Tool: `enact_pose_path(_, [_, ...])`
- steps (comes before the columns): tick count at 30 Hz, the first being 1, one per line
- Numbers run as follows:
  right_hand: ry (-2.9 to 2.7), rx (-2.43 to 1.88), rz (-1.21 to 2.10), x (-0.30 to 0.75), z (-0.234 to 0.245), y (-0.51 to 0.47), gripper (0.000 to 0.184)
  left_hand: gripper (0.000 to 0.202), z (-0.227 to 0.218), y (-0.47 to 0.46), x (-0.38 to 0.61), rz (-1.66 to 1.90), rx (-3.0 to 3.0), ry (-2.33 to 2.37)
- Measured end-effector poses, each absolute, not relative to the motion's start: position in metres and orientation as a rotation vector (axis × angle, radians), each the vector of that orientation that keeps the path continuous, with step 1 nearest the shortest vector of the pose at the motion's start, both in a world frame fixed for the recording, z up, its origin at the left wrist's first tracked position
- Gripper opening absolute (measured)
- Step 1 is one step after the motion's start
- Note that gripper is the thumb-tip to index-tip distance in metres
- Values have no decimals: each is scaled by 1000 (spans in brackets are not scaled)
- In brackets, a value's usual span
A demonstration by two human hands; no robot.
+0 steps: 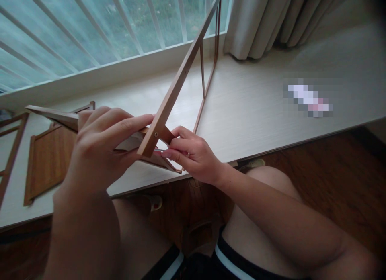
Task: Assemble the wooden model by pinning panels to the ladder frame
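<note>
A tilted wooden side frame (180, 77) stands over the white ledge, a small round metal fitting (156, 134) showing near its lower end. My left hand (102, 145) is closed around a wooden panel (54, 113) at its joint with the frame, fingertips reaching the frame's edge. On the other side of the frame, my right hand (194, 155) pinches a thin metal piece (159, 150) just under a short wooden crosspiece (165, 134). Only a sliver of that metal shows, so its kind is unclear. The inside of the joint is hidden by my fingers and the frame.
On the white ledge (247, 99), a slatted brown wooden panel (50, 159) and another wooden frame (13, 151) lie at left. A blurred-out item (309, 97) lies at right. Grey curtains (259, 23) hang beside the barred window (120, 23). My knees are below the ledge edge.
</note>
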State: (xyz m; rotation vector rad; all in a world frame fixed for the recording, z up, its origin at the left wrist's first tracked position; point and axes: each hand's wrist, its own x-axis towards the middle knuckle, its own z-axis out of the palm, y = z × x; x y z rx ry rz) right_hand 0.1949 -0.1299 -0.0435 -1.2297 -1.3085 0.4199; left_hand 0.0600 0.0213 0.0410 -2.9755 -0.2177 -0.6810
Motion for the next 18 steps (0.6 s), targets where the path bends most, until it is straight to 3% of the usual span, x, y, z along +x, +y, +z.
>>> enact_pose_path(11, [-1376, -1314, 430, 193, -46, -129, 33, 38, 38, 18, 63, -606, -2885, -195])
enact_pose_path(18, [-1368, -1293, 449, 193, -49, -127, 33, 41, 36, 21, 63, -606, -2861, -169])
